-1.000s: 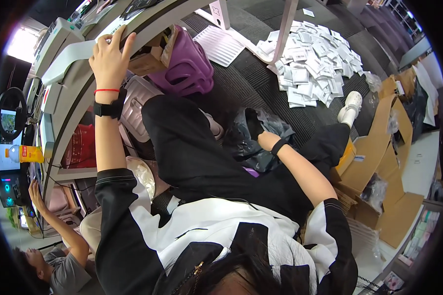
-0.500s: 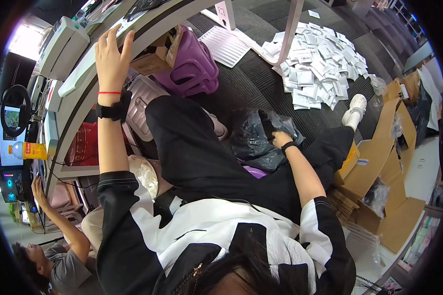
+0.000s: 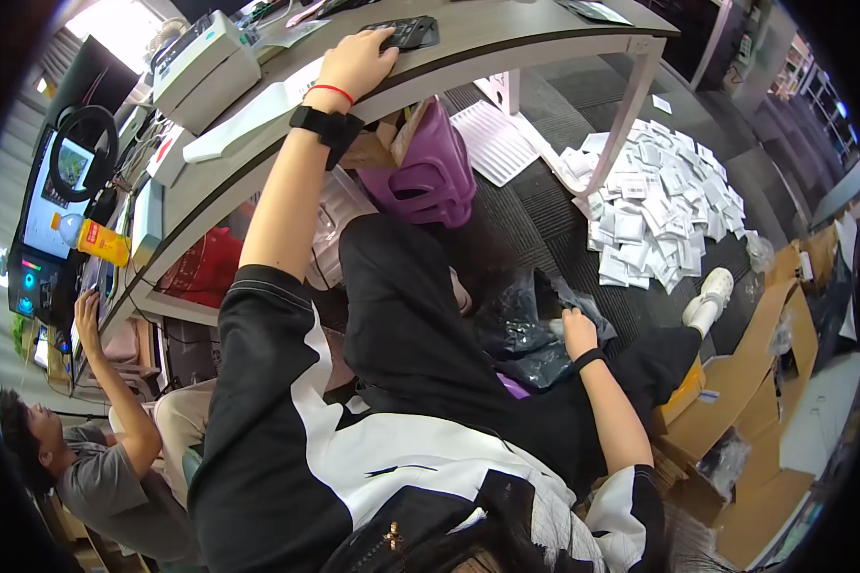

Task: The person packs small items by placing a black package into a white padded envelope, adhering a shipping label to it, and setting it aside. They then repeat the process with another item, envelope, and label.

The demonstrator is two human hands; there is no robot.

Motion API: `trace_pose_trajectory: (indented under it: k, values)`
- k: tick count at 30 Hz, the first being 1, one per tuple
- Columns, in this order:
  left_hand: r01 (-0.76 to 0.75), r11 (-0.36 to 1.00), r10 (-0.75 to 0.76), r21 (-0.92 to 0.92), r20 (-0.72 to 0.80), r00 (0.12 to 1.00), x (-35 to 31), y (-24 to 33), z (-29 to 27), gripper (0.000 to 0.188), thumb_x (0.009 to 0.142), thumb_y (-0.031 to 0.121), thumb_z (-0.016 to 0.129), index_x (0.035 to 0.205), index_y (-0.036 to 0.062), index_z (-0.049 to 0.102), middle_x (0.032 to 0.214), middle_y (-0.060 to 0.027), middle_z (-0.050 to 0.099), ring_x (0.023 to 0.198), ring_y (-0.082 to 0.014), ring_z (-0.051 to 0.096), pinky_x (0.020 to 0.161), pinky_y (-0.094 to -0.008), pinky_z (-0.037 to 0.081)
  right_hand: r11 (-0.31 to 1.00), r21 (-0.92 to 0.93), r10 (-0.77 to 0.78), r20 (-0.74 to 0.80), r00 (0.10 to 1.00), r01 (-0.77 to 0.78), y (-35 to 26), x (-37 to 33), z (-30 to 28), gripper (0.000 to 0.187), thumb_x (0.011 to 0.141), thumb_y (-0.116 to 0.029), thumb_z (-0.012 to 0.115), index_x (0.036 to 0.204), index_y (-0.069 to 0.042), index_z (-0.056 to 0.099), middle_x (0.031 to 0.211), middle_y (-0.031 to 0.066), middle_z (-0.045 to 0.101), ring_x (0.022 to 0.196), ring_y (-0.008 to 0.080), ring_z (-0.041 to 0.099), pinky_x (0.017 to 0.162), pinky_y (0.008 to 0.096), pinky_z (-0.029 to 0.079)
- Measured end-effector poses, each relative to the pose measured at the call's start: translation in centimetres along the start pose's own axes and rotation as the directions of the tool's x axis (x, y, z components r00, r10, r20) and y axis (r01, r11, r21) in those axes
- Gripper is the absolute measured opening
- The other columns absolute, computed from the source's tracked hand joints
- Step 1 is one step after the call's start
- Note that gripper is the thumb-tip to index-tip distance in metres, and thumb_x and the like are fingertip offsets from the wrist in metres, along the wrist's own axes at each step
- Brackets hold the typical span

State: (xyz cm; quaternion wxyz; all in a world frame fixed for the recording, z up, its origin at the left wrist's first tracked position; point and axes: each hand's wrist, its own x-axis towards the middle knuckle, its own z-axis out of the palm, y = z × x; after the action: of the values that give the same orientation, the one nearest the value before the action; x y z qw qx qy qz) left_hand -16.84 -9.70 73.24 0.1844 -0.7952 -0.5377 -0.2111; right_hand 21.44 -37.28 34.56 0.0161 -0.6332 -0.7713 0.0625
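Note:
My left hand [image 3: 357,63] reaches up onto the desk, its fingers stretched out and touching a flat black phone-shaped object [image 3: 415,34]. No grip round that object can be seen. Low between my legs stands a black plastic bag [image 3: 518,334], its mouth partly spread. My right hand [image 3: 580,333] is closed on the bag's edge, on the right side. What lies inside the bag is too dark to make out.
White packets [image 3: 659,205] lie heaped on the floor beyond the desk leg [image 3: 626,119]. A purple plastic stool [image 3: 435,172] stands under the desk [image 3: 516,29]. Cardboard boxes [image 3: 726,411] crowd the right. Another person [image 3: 105,468] sits at left, beside a drink bottle [image 3: 91,239].
My left hand has moved farther over the desk, from its edge to the black object. My right hand stays at the bag's edge. The view has shifted, showing more of the desktop.

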Motion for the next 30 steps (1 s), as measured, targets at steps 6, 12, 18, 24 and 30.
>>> trace_pose_trajectory:
  k: [6, 12, 18, 24, 30]
  values:
    - [-0.034, 0.998, 0.034, -0.044, -0.009, 0.999, 0.1, 0.5, -0.8, 0.035, 0.093, 0.036, 0.052, 0.124, 0.0209, 0.061, 0.113, -0.0103, 0.065, 0.105, -0.0321, 0.06, 0.087, -0.0406, 0.049, 0.997, -0.075, -0.032, -0.027, 0.999, 0.03, 0.6, -0.4, -1.3, 0.019, 0.081, -0.004, 0.059, 0.099, -0.002, 0.058, 0.08, 0.0148, 0.066, 0.078, 0.0282, 0.068, 0.066, 0.0366, 0.056]
    - [-0.087, 0.987, 0.019, -0.132, -0.446, 0.895, 0.1, 0.7, -0.2, 0.015, 0.087, 0.008, 0.056, 0.101, 0.0075, 0.061, 0.097, -0.0132, 0.067, 0.092, -0.0354, 0.063, 0.075, -0.0421, 0.05, 0.964, 0.228, -0.064, -0.303, 0.951, 0.137, 0.6, -0.5, -5.5, 0.02, 0.086, -0.002, 0.053, 0.105, 0.001, 0.056, 0.086, 0.0162, 0.062, 0.087, 0.0346, 0.059, 0.075, 0.0444, 0.047]
    - [-0.09, 0.994, 0.005, -0.064, -0.791, 0.611, -0.6, -0.2, -2.1, 0.018, 0.082, 0.016, 0.073, 0.093, 0.0043, 0.064, 0.099, -0.0084, 0.068, 0.087, -0.0241, 0.067, 0.074, -0.0358, 0.051, 0.7, 0.698, 0.309, -0.486, 0.818, 0.15, -0.5, -0.9, -12.7, 0.013, 0.094, -0.002, 0.048, 0.102, 0.001, 0.058, 0.094, 0.0144, 0.06, 0.085, 0.0274, 0.057, 0.076, 0.0336, 0.043]
    - [-0.205, 0.572, -0.327, -0.794, -0.45, 0.831, -10.0, 12.7, -6.1, 0.025, 0.093, -0.004, 0.054, 0.118, -0.003, 0.056, 0.099, -0.0129, 0.066, 0.086, -0.0137, 0.06, 0.074, -0.0265, 0.048, 0.249, 0.93, 0.5, -0.364, 0.786, 0.272, -1.2, -4.1, -19.6, 0.013, 0.096, -0.001, 0.047, 0.099, -0.001, 0.059, 0.089, -0.0009, 0.053, 0.076, 0.0053, 0.045, 0.07, 0.02, 0.037]
    - [0.363, -0.031, -0.165, -0.931, 0.363, 0.917, -15.8, 21.4, 0.3, 0.039, 0.099, 0.023, 0.052, 0.13, 0.0002, 0.054, 0.119, -0.0058, 0.059, 0.101, -0.0106, 0.057, 0.087, -0.0235, 0.043, 0.163, 0.896, 0.4, -0.444, 0.802, 0.414, -3.0, -6.0, -25.0, 0.012, 0.093, 0.006, 0.049, 0.102, 0.0, 0.056, 0.09, -0.0013, 0.052, 0.074, 0.003, 0.045, 0.07, 0.0169, 0.037]
